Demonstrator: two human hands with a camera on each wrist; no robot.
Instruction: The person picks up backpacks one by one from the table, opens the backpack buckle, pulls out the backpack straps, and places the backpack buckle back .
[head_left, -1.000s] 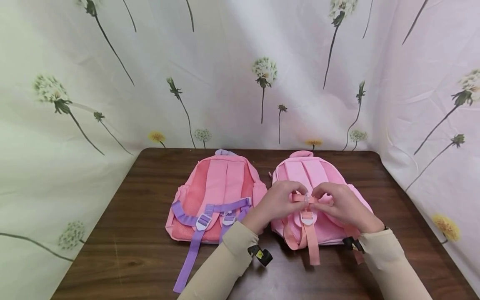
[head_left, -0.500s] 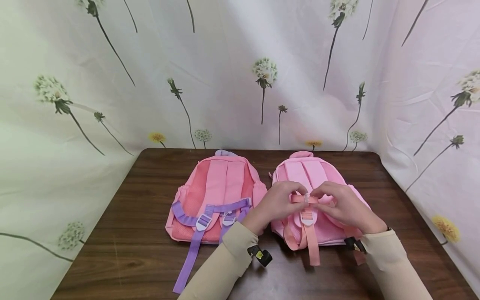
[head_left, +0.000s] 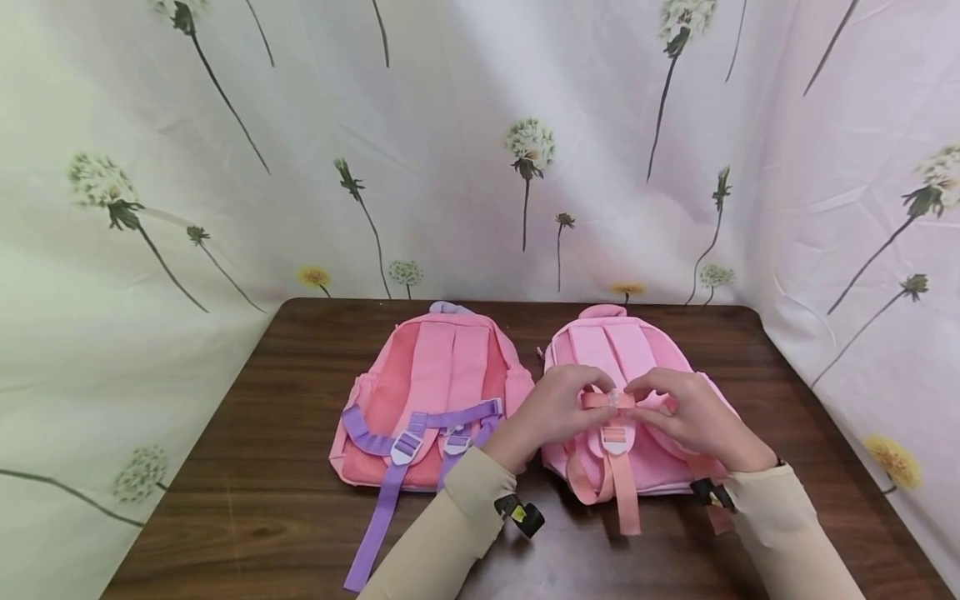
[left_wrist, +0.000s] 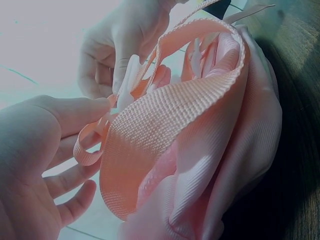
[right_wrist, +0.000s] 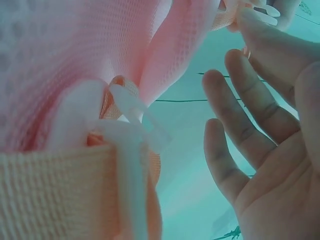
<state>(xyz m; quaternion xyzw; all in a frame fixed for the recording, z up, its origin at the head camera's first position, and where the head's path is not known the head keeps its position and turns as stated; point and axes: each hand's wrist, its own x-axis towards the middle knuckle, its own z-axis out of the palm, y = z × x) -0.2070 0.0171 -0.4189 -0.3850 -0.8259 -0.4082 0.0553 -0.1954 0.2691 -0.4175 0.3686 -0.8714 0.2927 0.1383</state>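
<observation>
In the head view, a pink backpack (head_left: 648,342) lies back-side up on the right of the table. My left hand (head_left: 555,407) pinches one end of a short orange chest strap (head_left: 596,401) between thumb and fingers. From the other side, my right hand (head_left: 693,412) pinches the strap by a small clear buckle (head_left: 613,399) at its middle. Below the hands, a white slider (head_left: 615,439) sits on an orange shoulder strap (head_left: 624,492). A wide orange webbing loop (left_wrist: 150,120) arches beside the fingers in the left wrist view.
Left of the hands lies a second pink backpack (head_left: 431,350), with purple straps (head_left: 386,517) whose end trails toward the front. Both bags rest on a dark wooden table (head_left: 247,467). A flower-printed curtain (head_left: 450,167) hangs behind.
Both hands keep their pinch on the strap and buckle. Their fingers stay nearly in place; the whole head view has shifted down very slightly.
</observation>
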